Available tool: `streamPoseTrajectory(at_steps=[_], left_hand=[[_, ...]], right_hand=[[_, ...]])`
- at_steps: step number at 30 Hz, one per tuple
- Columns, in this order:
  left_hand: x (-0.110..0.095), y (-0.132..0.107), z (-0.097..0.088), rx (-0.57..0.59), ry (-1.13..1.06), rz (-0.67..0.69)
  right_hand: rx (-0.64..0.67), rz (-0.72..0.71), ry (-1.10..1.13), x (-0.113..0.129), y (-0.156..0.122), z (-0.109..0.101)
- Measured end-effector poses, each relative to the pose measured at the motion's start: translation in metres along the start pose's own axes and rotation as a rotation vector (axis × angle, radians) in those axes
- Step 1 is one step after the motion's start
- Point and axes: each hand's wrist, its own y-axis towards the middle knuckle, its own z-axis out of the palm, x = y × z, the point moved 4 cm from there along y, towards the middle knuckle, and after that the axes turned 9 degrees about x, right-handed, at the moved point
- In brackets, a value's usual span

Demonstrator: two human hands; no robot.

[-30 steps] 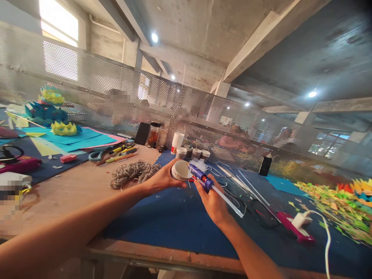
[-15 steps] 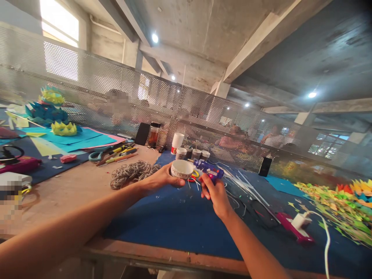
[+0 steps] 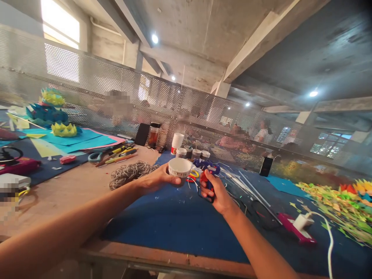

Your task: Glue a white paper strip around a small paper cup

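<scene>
My left hand is closed around a short, white paper cup with dark printing on its side, its open mouth facing up toward me. A few centimetres to its right, my right hand is wrapped round the handle of a blue hot glue gun, with a red glow by the fingers. Part of the gun's handle is hidden by my fingers. Yellow-and-red handled scissors lie between the hands. Behind the cup stand several small cups and a stack of white paper cups.
Grey cord lies heaped at left, near pliers and cutters. A drink jar and phone stand toward the back mesh panel. Thin sticks, a magenta power strip and paper scraps are at right.
My right hand has shifted from the rear of the glue gun to a full grip on its handle. The cup in my left hand has moved slightly left.
</scene>
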Motion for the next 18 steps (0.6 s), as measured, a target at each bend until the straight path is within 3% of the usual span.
streamPoseTrajectory(at_steps=[18], left_hand=[[0.0001,0.0013,0.0007,-0.046,0.028,-0.003]], right_hand=[[0.002,0.014,0.074,-0.009,-0.0062,0.0036]])
